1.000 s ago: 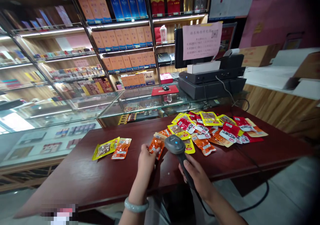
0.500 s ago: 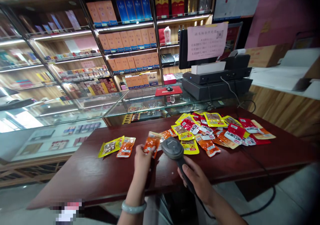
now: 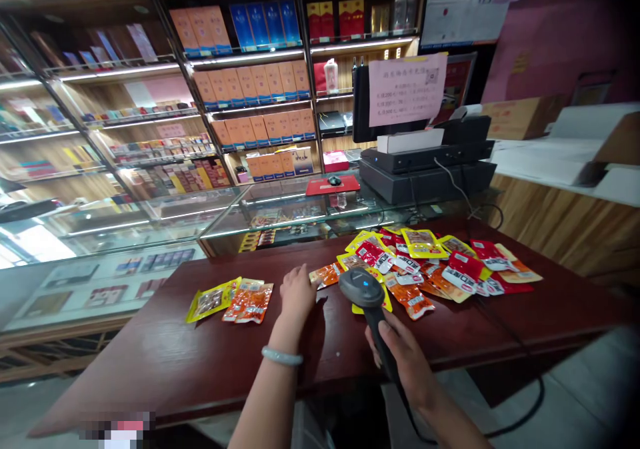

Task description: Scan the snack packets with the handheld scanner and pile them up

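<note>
A cash register (image 3: 425, 169) with a pink notice (image 3: 407, 89) stands at the glass counter (image 3: 225, 212), stocked shelves (image 3: 250, 82) behind.

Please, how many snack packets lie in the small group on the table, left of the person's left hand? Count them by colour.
Yellow packet: 1
Orange packets: 2
Total: 3
Not counted: the big pile beside the scanner in the right hand.
</note>
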Demonstrator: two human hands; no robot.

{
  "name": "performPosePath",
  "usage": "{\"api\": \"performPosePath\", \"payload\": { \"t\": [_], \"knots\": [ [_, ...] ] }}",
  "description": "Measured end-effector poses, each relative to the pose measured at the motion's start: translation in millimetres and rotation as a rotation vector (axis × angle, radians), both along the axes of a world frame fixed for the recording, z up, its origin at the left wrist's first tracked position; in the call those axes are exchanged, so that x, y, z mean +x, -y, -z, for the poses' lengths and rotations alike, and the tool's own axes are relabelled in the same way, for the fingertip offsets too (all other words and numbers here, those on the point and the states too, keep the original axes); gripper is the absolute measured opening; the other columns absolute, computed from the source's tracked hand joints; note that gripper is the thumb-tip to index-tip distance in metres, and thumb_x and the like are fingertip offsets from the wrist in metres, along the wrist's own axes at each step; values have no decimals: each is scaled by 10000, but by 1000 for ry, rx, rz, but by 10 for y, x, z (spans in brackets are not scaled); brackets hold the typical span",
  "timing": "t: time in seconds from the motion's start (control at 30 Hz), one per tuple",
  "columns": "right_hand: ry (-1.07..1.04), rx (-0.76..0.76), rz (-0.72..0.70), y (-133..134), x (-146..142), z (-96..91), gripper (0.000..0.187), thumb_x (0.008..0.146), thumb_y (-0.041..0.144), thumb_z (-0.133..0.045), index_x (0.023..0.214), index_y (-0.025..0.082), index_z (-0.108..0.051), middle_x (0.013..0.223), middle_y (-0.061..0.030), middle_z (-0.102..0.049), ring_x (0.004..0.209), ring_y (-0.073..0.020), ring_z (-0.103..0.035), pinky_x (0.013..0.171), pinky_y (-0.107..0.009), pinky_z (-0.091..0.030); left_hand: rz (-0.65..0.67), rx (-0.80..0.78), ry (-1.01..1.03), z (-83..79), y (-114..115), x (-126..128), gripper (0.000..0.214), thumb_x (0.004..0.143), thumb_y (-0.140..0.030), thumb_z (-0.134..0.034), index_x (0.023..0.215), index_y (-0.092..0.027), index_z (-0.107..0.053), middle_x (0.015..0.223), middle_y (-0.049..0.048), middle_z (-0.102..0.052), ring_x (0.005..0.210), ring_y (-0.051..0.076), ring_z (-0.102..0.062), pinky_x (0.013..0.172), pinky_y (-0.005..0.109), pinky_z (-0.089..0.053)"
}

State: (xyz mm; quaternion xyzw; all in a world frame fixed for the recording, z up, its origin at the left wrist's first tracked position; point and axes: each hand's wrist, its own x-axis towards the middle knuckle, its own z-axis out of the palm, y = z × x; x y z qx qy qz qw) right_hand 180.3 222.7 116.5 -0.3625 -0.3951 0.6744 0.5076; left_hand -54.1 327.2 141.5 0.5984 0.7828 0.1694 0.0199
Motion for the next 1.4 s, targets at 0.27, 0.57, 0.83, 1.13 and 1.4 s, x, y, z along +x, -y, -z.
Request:
{"api": "performPosePath", "payload": {
  "t": [0.27, 0.57, 0.83, 1.13, 1.4],
  "knots": [
    [10, 91, -20, 1, 84, -4, 535, 890, 693, -688, 1043, 181, -678, 709, 26, -562, 550, -107, -448, 519, -235, -375, 73, -52, 200, 38, -401, 220, 518, 697, -359, -821, 1184, -217, -718, 1333, 206, -676, 1340, 423, -535, 1093, 537, -384],
    [9, 28, -20, 49, 26, -52, 659, 795, 748, -746, 1097, 170, -655, 696, 26, -583, 552, -115, -456, 533, -242, -384, -45, 144, 767, 76, -175, -142, 342, 682, -501, -792, 758, -209, -629, 687, 52, -699, 782, 266, -724, 747, 359, -538],
    [6, 20, -214, 230, -184, 14, 758, 835, 729, -726, 1335, 172, -607, 733, 18, -600, 576, -119, -452, 553, -248, -350, -287, 859, 1487, 148, 298, -529, 532, 560, -503, -879, 894, -204, -594, 779, -10, -696, 650, 137, -667, 734, 318, -565],
    [-43, 64, -324, 319, -430, 55, 713, 813, 750, -725, 1226, 172, -660, 642, 65, -474, 520, -93, -348, 486, -227, -254, -266, 897, 1465, 191, 411, -409, 435, 626, -466, -831, 872, -181, -613, 755, -12, -689, 624, 148, -659, 663, 309, -551],
    [-13, 20, -242, 288, -311, 61, 809, 790, 759, -742, 1327, 170, -603, 682, 39, -553, 546, -105, -420, 512, -224, -302, -387, 983, 1448, 160, 399, -806, 336, 717, -359, -813, 922, -172, -625, 806, 5, -707, 658, 136, -675, 755, 330, -585]
  ]
}}
